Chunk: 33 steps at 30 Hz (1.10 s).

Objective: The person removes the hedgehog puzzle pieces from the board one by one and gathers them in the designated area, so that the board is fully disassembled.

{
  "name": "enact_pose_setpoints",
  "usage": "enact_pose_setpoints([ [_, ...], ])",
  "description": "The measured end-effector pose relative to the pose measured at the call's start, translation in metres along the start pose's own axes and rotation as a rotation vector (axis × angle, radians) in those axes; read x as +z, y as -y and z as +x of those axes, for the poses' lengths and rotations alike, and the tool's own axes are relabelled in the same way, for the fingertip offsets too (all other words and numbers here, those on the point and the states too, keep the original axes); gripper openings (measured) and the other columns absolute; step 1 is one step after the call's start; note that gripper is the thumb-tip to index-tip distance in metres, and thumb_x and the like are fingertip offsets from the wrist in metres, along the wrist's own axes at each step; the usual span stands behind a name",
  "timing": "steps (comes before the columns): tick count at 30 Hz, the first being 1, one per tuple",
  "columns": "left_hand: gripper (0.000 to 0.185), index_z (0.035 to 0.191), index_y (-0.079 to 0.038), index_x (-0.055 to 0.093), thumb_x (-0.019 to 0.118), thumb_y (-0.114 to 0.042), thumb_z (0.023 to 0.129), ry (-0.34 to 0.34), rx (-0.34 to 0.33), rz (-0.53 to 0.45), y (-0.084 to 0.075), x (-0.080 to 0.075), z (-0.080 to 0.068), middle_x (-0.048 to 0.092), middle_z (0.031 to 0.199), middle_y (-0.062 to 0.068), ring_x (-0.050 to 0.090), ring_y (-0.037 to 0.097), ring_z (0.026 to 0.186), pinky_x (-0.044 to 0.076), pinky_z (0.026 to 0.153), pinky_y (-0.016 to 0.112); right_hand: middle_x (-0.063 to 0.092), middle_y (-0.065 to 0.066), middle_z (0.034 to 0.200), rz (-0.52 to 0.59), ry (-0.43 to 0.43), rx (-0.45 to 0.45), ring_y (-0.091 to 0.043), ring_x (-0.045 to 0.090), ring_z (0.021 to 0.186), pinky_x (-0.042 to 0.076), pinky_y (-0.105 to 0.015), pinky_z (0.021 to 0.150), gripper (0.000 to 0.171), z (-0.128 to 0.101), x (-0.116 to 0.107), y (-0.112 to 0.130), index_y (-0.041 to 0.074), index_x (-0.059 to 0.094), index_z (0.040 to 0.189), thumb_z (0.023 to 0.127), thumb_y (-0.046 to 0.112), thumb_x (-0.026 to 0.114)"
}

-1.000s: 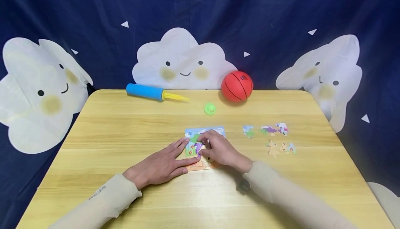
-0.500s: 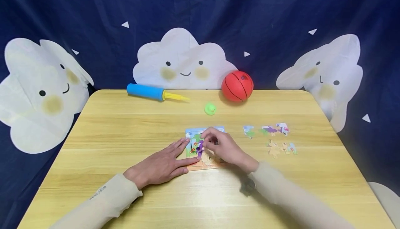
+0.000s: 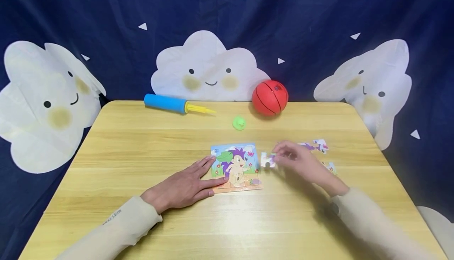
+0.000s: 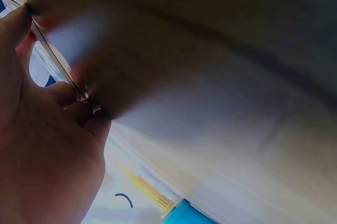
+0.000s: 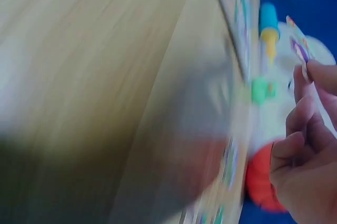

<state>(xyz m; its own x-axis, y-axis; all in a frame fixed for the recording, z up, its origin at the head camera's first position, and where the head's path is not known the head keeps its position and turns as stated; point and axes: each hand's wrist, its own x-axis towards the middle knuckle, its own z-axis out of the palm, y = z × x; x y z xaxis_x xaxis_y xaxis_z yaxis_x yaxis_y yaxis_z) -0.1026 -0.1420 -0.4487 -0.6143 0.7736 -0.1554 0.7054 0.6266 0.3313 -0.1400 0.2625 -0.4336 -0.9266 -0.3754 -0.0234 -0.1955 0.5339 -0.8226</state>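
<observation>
A flat jigsaw puzzle [image 3: 248, 159] with a purple-spined hedgehog picture lies at the middle of the table. My left hand [image 3: 181, 187] rests on its left edge with the fingers stretched out, one of them reaching over the lower part of the picture. To the right of the puzzle, my right hand [image 3: 301, 163] pinches a puzzle piece [image 3: 267, 160] between thumb and fingers. In the right wrist view that piece [image 5: 301, 42] is held up edge-on, off the table. Loose puzzle pieces [image 3: 320, 145] lie beyond the right hand, which partly hides them.
Toward the back of the wooden table [image 3: 142, 142] lie a blue hand pump [image 3: 164, 103] with a yellow nozzle, a small green rubber duck [image 3: 239, 123] and a red ball [image 3: 270, 97]. Behind the table hangs a dark blue cloth [image 3: 220, 8] with smiling clouds.
My right hand has moved off the puzzle to the right, carrying a puzzle piece, so the hedgehog picture now shows. The left hand has stayed in place.
</observation>
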Motion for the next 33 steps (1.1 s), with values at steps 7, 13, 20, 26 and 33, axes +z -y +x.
enact_pose_setpoints([
  [7,0.051,0.167,-0.044,0.041,0.046,-0.047,0.117,0.008,-0.014,0.001,-0.001,0.000,0.000,0.015,0.183,0.020,0.017,0.040,0.170,0.034,0.132,0.057,0.077,-0.007,0.095,-0.004,0.006,-0.008,-0.022,0.066,0.076,0.057,-0.033,0.060,0.012,-0.020,-0.029,-0.025,0.015,0.076,0.115,0.103,0.014,0.077],
  [13,0.050,0.167,-0.044,0.041,0.046,-0.046,0.117,0.011,-0.014,-0.001,0.000,0.001,0.001,0.014,0.183,0.019,0.017,0.040,0.170,0.033,0.133,0.056,0.079,-0.011,0.093,0.033,0.046,-0.015,-0.027,0.065,0.071,0.056,-0.032,0.058,0.016,-0.029,-0.039,-0.042,0.010,0.076,0.119,0.103,0.008,0.075],
  [20,0.050,0.167,-0.043,0.042,0.047,-0.045,0.117,0.010,-0.008,-0.004,0.000,0.000,0.001,0.015,0.182,0.021,0.019,0.041,0.169,0.033,0.132,0.058,0.081,0.006,0.099,-0.099,0.038,-0.019,-0.011,0.070,0.094,0.057,-0.020,0.083,0.014,-0.033,-0.036,-0.047,0.018,0.079,0.111,0.101,0.009,0.079],
  [26,0.050,0.167,-0.043,0.042,0.046,-0.045,0.117,0.007,-0.006,-0.001,0.000,-0.001,0.001,0.015,0.182,0.021,0.019,0.041,0.169,0.034,0.132,0.058,0.079,0.011,0.109,-0.262,-0.013,-0.057,-0.007,0.068,0.103,0.051,-0.015,0.096,0.020,-0.032,-0.032,-0.050,0.019,0.082,0.115,0.097,0.011,0.083],
  [33,0.050,0.167,-0.042,0.043,0.048,-0.044,0.117,0.007,-0.006,-0.004,-0.001,-0.002,0.000,0.016,0.182,0.021,0.019,0.041,0.169,0.034,0.132,0.058,0.077,0.007,0.108,-0.348,-0.031,-0.085,-0.013,0.060,0.097,0.053,-0.028,0.085,0.021,-0.031,-0.027,-0.048,0.016,0.082,0.114,0.094,0.017,0.088],
])
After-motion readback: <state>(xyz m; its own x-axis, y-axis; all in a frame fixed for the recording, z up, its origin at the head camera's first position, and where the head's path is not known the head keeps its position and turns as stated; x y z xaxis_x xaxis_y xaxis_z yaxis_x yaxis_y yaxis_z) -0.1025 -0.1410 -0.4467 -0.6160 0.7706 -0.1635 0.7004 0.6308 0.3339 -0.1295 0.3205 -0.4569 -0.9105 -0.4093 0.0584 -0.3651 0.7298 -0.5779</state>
